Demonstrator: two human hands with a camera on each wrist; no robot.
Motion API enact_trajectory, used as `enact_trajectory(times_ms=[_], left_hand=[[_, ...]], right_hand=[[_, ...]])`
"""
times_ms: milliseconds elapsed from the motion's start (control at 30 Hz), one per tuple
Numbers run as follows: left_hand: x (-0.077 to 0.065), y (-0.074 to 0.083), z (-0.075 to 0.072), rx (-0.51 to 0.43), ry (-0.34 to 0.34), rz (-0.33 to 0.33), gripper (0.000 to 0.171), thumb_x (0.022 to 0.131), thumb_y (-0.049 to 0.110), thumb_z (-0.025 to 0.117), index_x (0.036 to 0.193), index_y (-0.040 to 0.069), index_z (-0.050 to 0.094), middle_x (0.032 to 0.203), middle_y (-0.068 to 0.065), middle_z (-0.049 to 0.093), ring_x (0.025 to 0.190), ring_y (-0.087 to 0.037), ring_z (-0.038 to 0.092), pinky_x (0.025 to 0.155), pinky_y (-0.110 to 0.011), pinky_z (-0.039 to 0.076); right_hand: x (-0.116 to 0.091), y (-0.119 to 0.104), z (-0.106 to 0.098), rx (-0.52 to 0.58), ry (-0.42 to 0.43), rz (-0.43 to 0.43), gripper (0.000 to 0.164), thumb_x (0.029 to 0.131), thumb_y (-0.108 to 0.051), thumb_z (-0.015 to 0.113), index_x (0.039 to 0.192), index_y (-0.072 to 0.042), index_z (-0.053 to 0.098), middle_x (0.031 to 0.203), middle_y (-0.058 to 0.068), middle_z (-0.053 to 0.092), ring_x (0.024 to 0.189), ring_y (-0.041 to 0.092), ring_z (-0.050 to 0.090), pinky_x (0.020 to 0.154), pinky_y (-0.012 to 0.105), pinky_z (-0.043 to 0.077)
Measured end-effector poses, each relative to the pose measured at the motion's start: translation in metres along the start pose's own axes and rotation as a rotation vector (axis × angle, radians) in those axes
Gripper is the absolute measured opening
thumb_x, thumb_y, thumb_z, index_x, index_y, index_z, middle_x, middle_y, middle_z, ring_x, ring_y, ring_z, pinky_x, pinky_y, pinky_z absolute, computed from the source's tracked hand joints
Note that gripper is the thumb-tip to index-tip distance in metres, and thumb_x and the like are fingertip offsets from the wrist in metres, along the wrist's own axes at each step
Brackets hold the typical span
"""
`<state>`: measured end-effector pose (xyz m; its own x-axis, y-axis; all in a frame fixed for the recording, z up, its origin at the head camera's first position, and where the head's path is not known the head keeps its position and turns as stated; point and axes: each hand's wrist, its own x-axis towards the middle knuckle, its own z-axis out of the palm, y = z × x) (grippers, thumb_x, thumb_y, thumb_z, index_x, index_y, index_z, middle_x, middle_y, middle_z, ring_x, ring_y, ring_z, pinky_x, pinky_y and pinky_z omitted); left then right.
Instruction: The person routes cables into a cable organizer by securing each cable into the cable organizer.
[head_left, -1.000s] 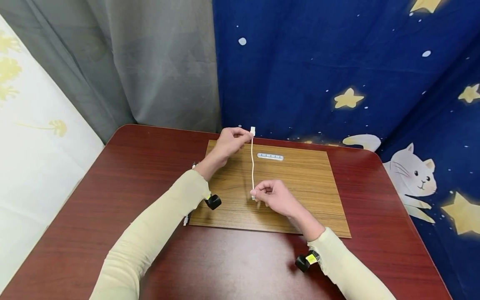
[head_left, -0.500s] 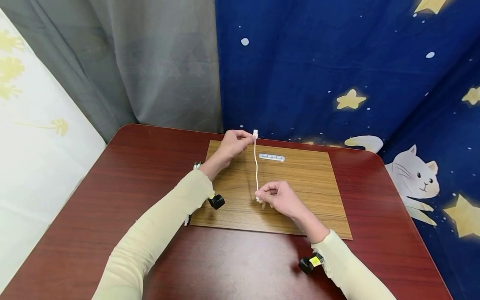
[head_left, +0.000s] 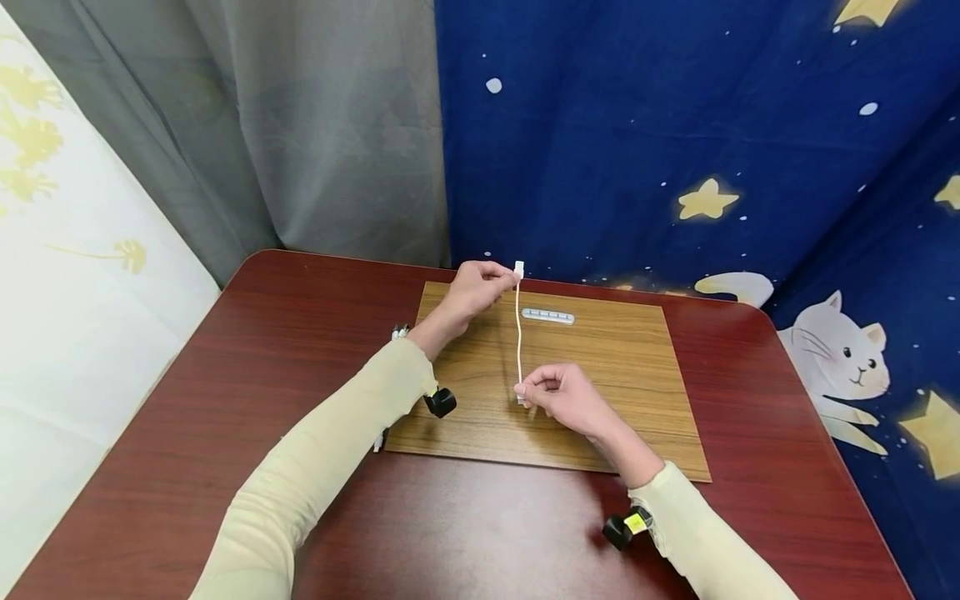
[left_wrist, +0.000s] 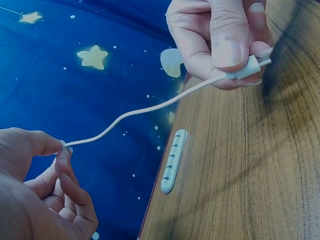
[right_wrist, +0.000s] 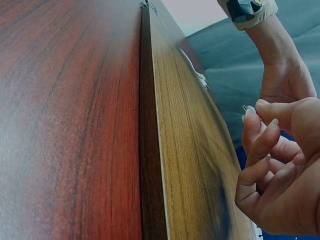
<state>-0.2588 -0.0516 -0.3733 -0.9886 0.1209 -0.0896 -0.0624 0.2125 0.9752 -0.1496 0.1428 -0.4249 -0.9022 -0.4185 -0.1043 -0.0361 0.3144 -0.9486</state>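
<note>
A short white charging cable (head_left: 519, 333) stretches between my two hands above the wooden board (head_left: 630, 392). My left hand (head_left: 476, 292) pinches its far end, where a white plug (head_left: 519, 268) sticks up past the fingertips. Nearer to me, my right hand (head_left: 566, 398) pinches the other end between thumb and fingers. In the left wrist view that end shows a white connector (left_wrist: 247, 68) with a slim metal tip, and the cable sags in a gentle wave. A pale slotted cable holder (head_left: 548, 317) lies on the board, just right of the cable.
More cable ends (head_left: 400, 332) lie along the board's left edge, partly hidden by my left forearm, with another plug (head_left: 378, 443) near the board's front left corner. The dark red table (head_left: 480, 533) surrounds the board. Curtains (head_left: 345, 133) hang right behind it.
The scene, with both hands and the cable, has shifted slightly right in the head view. Both hands keep their pinch on the cable.
</note>
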Motion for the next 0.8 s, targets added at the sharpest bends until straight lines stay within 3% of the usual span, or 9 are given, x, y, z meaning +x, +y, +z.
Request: enact_trajectory(times_ms=[267,467,633,800], left_hand=[[0.0047,-0.0014,0.0046,0.006,-0.004,-0.005,0.018,0.098,0.022,0.07,0.101,0.005,0.074,0.085,-0.006,0.059,0.072,-0.021,0.05,0.061,-0.033,0.039],[0.0048,-0.0024,0.0039,-0.005,-0.009,-0.015,0.021,0.098,0.023,0.07,0.104,0.003,0.073,0.082,-0.009,0.058,0.064,-0.015,0.045,0.06,-0.032,0.037],[0.0034,-0.004,0.0026,-0.011,-0.01,-0.023,0.021,0.098,0.024,0.071,0.104,0.004,0.074,0.077,-0.003,0.055,0.064,-0.014,0.045,0.059,-0.03,0.037],[0.0035,-0.0058,0.0047,-0.015,-0.015,-0.027,0.02,0.098,0.023,0.071,0.105,0.004,0.074,0.091,-0.017,0.061,0.07,-0.022,0.05,0.067,-0.04,0.04]], right_hand=[[0.0002,0.002,-0.0038,0.004,0.0,0.022,0.017,0.098,-0.01,0.07,0.094,0.007,0.073,0.078,0.021,0.067,0.06,0.019,0.055,0.051,0.022,0.039],[-0.0001,-0.0003,-0.0037,0.009,-0.014,0.035,0.016,0.098,-0.01,0.069,0.094,0.006,0.072,0.082,0.022,0.068,0.066,0.025,0.06,0.053,0.023,0.041],[-0.0002,-0.0006,-0.0034,0.01,-0.017,0.052,0.015,0.099,-0.01,0.068,0.095,0.004,0.073,0.083,0.022,0.068,0.066,0.023,0.057,0.054,0.023,0.041],[-0.002,0.0018,-0.004,0.008,-0.014,0.043,0.016,0.099,-0.01,0.068,0.096,0.005,0.072,0.082,0.022,0.067,0.066,0.025,0.058,0.054,0.023,0.041]])
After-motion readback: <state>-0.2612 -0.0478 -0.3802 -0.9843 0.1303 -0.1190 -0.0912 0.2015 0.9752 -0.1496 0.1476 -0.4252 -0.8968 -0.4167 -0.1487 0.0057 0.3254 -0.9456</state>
